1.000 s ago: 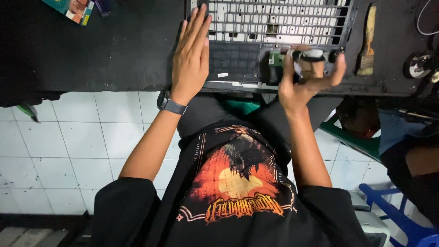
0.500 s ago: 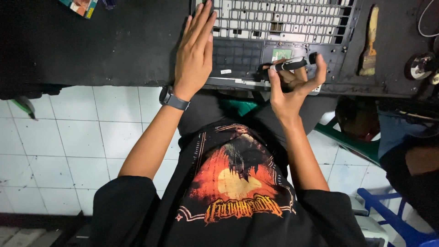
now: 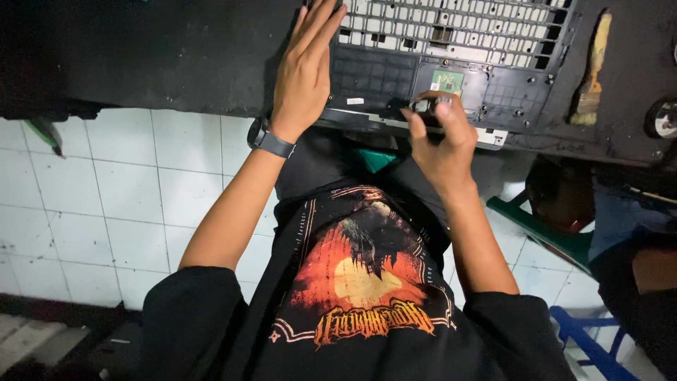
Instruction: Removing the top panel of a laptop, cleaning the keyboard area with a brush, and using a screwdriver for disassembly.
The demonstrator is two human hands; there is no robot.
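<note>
A stripped black laptop top case (image 3: pixel 493 32) lies inner side up on a dark table (image 3: pixel 141 49), showing its pale keyboard backing and a small green circuit board (image 3: pixel 447 80). My left hand (image 3: pixel 307 67) lies flat, fingers together, on the case's left part; a dark watch (image 3: pixel 268 140) is on that wrist. My right hand (image 3: pixel 441 137) is at the case's near edge just below the green board, back of the hand up. Its fingertips pinch a small dark part (image 3: pixel 422 106); I cannot tell what it is.
A wooden-handled brush (image 3: pixel 591 70) lies on the table to the right of the case, with a round metal object (image 3: pixel 663 120) beyond it. Below the table are white floor tiles, a green stool (image 3: pixel 546 233), a blue stool (image 3: pixel 592 339) and another person's leg (image 3: pixel 635 226).
My right hand has turned from palm up to palm down and moved left along the case's near edge, keeping the small dark part. The left hand has stayed flat.
</note>
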